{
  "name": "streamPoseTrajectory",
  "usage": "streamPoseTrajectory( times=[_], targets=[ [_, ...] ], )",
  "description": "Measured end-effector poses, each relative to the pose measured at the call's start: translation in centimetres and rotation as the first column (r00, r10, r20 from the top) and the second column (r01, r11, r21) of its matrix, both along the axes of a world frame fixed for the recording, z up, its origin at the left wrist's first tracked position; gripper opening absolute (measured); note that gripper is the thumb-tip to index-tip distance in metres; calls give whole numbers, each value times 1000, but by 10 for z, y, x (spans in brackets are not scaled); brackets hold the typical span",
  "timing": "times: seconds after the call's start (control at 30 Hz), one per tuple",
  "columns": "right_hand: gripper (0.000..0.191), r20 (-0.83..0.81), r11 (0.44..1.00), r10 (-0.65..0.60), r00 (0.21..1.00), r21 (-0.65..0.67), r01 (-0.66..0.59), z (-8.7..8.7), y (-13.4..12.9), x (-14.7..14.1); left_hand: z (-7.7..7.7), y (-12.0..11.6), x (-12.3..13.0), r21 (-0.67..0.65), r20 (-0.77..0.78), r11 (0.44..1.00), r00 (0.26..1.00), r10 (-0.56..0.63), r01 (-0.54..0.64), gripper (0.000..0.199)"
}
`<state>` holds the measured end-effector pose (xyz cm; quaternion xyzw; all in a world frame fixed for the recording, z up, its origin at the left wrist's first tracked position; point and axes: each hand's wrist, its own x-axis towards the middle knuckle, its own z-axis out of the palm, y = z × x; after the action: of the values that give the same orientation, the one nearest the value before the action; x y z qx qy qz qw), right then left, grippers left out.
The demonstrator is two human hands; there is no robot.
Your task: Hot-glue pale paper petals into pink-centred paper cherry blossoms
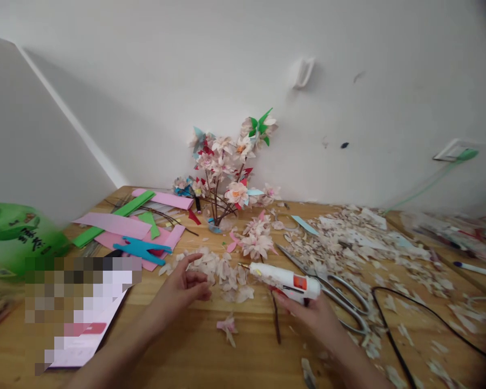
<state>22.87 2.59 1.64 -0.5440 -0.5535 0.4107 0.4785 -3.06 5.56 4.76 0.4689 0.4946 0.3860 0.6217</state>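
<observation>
Two hands over the counter (194, 354): right hand (310, 316) has its fingers (289, 308) wrapped round a glue gun (285, 281), pretty light and stiff, best held by the grip; left hand (182, 289) sits open, spread just beside fragile paper petals (224, 275).

Glue gun (285, 282) grip hidden by right hand (308, 319), sheet (76, 351) pixelated (heavily), green bag (12, 237) cut off
</observation>
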Motion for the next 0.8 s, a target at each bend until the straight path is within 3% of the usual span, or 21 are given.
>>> streamPoseTrajectory(
  times=[0.13,0.2,0.33,0.43,0.53,0.67,0.8],
  targets=[
    [30,32,999,-51,998,3,51,-4,1,1,-9,2,-8,198,-217,980,975,38,6,56],
    [29,48,996,-85,995,11,85,-3,4,3,-10,2,-16,308,-390,950,918,69,59,50],
    [29,47,996,-82,996,-14,82,0,8,5,-4,3,-31,378,-593,906,801,80,189,55],
    [30,57,994,-103,993,-23,105,1,8,3,-7,7,-34,449,-668,862,729,149,235,53],
    [31,89,994,-104,990,-12,106,-1,8,1,-19,11,-29,530,-701,798,678,223,286,51],
    [33,115,993,-116,987,8,116,-10,10,1,-32,12,-19,512,-729,764,668,146,392,52],
    [32,120,993,-115,986,-11,118,-14,10,3,-30,8,-14,501,-717,746,693,75,437,43]
  ],
)
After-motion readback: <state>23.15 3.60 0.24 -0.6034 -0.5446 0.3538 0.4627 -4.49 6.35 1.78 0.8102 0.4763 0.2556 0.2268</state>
